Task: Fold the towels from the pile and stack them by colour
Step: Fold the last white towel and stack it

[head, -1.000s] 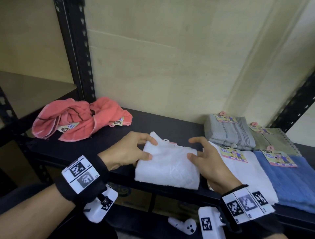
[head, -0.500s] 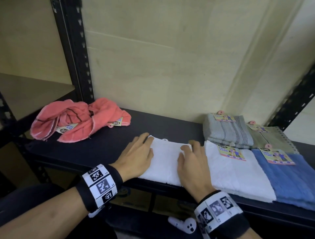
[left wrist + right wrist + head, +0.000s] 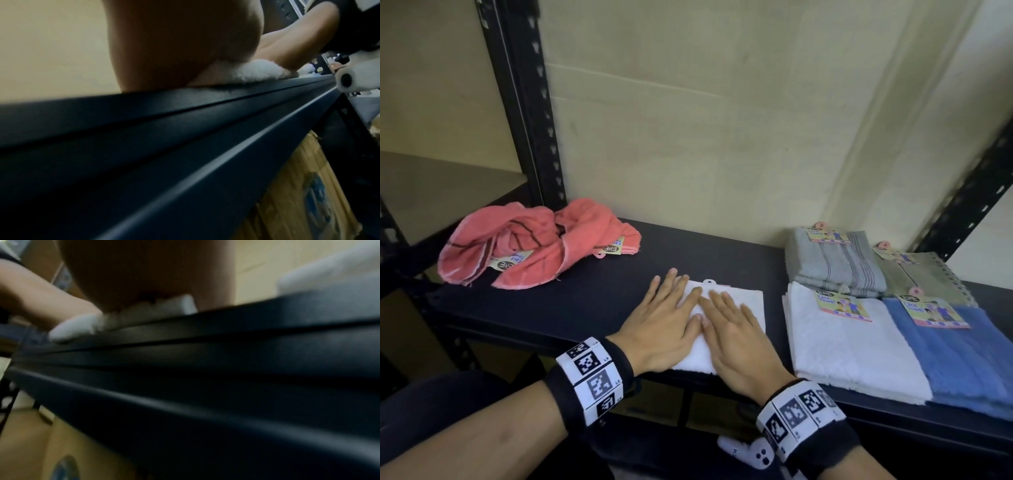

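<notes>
Both hands flat on a folded white towel (image 3: 736, 301) near the front edge of the black shelf (image 3: 585, 301). Left hand (image 3: 664, 322) and right hand (image 3: 739, 339) lie side by side, fingers straight and spread, palms down; grip released on both, pressing, nothing clasped. Wrist views agree: heel of each hand sits on white terry at the shelf lip.

Done so far, as judged from the layout: four folded stacks at the right end of the shelf – white stack (image 3: 849, 353) at front, blue stack (image 3: 962, 359) touching its right side, grey striped stack (image 3: 835, 263) behind, olive-green stack (image 3: 924, 277) beside that. Paper labels show on top of each.

In hand: the white towel looks fully folded and is being smoothed. It lies just left of the white stack, apart from it, not yet on it.

Left: move this towel onto the white stack. Then the pink towels (image 3: 530, 243), crumpled in a heap at the left end, unfolded; two labels visible, so probably two pieces. No pink stack exists yet
</notes>
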